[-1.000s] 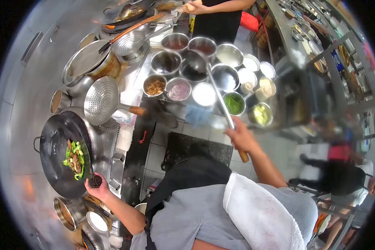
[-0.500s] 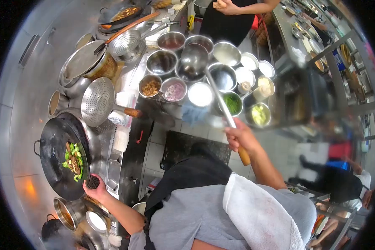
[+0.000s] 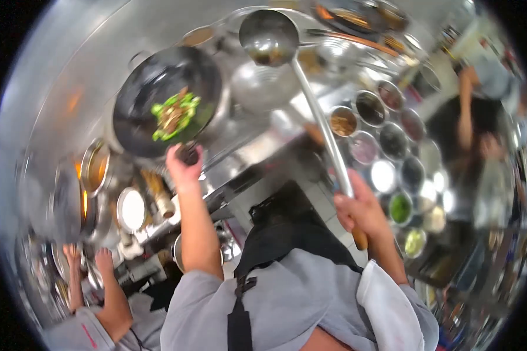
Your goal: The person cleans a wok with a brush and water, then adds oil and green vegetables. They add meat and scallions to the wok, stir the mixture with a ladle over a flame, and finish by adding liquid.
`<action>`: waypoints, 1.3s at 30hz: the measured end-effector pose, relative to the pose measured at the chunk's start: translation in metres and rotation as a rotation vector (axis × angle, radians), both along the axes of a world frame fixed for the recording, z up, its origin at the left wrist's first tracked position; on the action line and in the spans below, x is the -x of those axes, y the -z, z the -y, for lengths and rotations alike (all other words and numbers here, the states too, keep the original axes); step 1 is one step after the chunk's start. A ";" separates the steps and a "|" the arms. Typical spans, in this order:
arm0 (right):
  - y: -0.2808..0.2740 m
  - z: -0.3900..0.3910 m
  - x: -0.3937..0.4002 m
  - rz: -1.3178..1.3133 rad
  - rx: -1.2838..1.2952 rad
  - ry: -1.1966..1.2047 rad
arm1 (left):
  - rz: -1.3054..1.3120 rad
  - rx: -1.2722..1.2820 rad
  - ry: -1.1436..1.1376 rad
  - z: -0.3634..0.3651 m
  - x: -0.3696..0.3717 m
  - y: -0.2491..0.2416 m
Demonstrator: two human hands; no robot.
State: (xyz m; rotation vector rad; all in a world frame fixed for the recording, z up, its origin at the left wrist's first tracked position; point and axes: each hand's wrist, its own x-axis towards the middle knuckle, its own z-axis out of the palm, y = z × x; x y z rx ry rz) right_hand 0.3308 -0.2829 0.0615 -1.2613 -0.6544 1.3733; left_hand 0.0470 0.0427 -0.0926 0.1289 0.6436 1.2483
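Observation:
My left hand [image 3: 184,168] is closed round the dark, knobbed handle of a black wok [image 3: 137,99] on the stove. Green vegetables with brown pieces [image 3: 176,114] lie in the wok. A long-handled ladle [image 3: 317,105] is in my right hand [image 3: 362,206], fingers wrapped round the shaft just above its wooden end. The ladle's bowl is raised over the stove, to the right of the wok, with a little dark liquid visible in it. Below the ladle bowl, a perforated strainer [image 3: 260,85] looks blurred.
Metal bowls of ingredients stand to the right, including chopped greens [image 3: 400,209] and brown bits [image 3: 343,121]. A steel pot [image 3: 95,167] and a white-filled container [image 3: 131,209] sit left, near a flame. A co-worker's arms [image 3: 108,286] reach in at lower left; another person [image 3: 465,123] stands upper right.
My right hand has swung the ladle from above the ingredient bowls to over the stove beside the wok. My left hand stays on the wok handle. The view has turned toward the stove.

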 end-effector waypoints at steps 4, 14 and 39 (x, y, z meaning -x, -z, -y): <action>0.010 -0.083 0.034 0.205 -0.013 -0.173 | -0.031 0.131 -0.032 -0.007 -0.005 -0.009; 0.017 -0.090 0.047 0.054 -0.002 -0.077 | -0.048 0.130 -0.011 0.008 0.008 0.012; 0.088 0.111 -0.114 0.007 0.318 0.363 | -0.193 0.082 -0.013 -0.009 0.013 -0.002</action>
